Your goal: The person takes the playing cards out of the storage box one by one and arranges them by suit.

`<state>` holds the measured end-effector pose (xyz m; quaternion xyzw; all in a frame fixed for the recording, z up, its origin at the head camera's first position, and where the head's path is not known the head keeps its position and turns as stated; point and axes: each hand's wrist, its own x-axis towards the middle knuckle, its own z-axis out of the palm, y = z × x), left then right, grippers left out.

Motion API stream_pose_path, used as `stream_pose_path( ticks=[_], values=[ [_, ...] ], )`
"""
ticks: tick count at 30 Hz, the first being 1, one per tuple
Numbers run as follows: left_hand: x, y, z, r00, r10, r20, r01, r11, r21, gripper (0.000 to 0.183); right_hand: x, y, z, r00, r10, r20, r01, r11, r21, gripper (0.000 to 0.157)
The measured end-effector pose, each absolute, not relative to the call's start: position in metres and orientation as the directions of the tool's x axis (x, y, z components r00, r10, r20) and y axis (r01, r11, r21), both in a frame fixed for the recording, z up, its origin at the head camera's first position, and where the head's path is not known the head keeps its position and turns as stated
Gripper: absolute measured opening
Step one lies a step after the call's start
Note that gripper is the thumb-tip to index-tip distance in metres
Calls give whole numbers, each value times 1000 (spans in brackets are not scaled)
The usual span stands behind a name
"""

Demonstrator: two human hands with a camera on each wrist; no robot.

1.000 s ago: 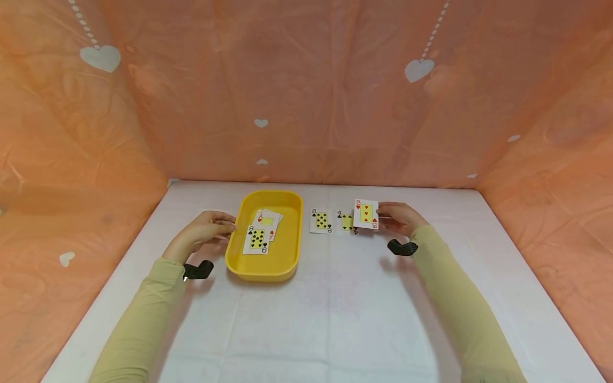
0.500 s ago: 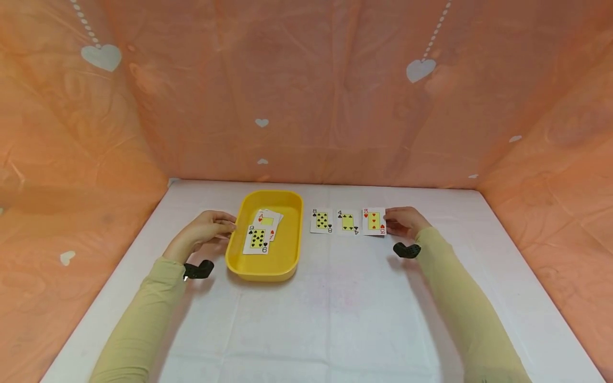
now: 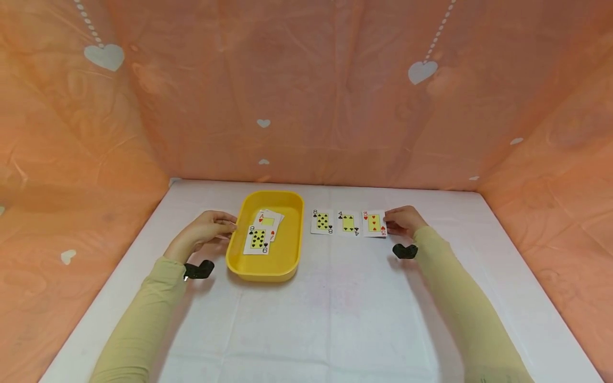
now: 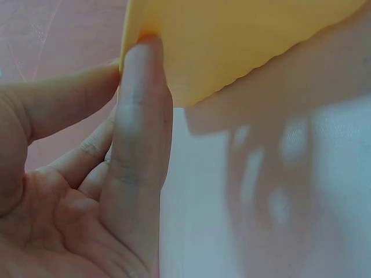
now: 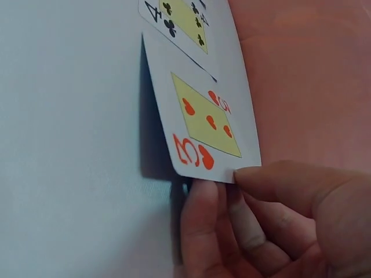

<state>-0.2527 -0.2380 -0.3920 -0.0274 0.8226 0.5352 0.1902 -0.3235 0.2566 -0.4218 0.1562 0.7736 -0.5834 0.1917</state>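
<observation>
Apparently the step in hand is setting the three of hearts (image 3: 374,223) down at the end of a row of cards on the white cloth (image 3: 316,330). The right hand (image 3: 406,219) pinches that card by its outer edge, thumb above and fingers beneath, and the right wrist view shows the gripped end raised, with a shadow under it, so it does not seem to lie flat there. The left hand (image 3: 206,231) pinches the near side wall of the yellow tub (image 3: 286,242), the thumb on one face and a finger on the other, probably to steady it. As I read it, the next move calls for lowering the raised edge, drawing the fingers out from below and loosening the thumb, all without nudging the neighbouring card. Counting up, the row has three cards: the three of hearts under the right hand, the four of clubs (image 3: 348,223) just beside it, and a black eight (image 3: 322,222) nearest the tub. There is one tub, and in it at least two cards, a black nine (image 3: 256,240) partly covering a red ace (image 3: 268,221); another edge seems to peek out behind the ace, but whether more lie underneath I cannot tell. Both hands are in view, each holding one thing.
</observation>
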Motion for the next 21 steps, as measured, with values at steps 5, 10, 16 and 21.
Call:
stream_pose_path(
  ticks=[5, 10, 16, 21],
  values=[
    [-253, -238, -391, -926, 150, -347, -253, 435, 864, 42, -325, 254, -423, -887, 30, -461, 449, 298, -842, 41],
    [-253, -238, -391, -926, 153, -346, -251, 437, 864, 43, -325, 256, -424, -890, 41, -454, 442, 327, -835, 41],
    [-254, -238, -391, -925, 146, -351, -256, 443, 859, 42, -324, 255, -422, -898, 62, -436, 426, 372, -825, 39],
    [-254, -239, -392, -926, 143, -350, -254, 450, 856, 42, -324, 253, -423, -906, 63, -418, 410, 364, -836, 39]
  ],
)
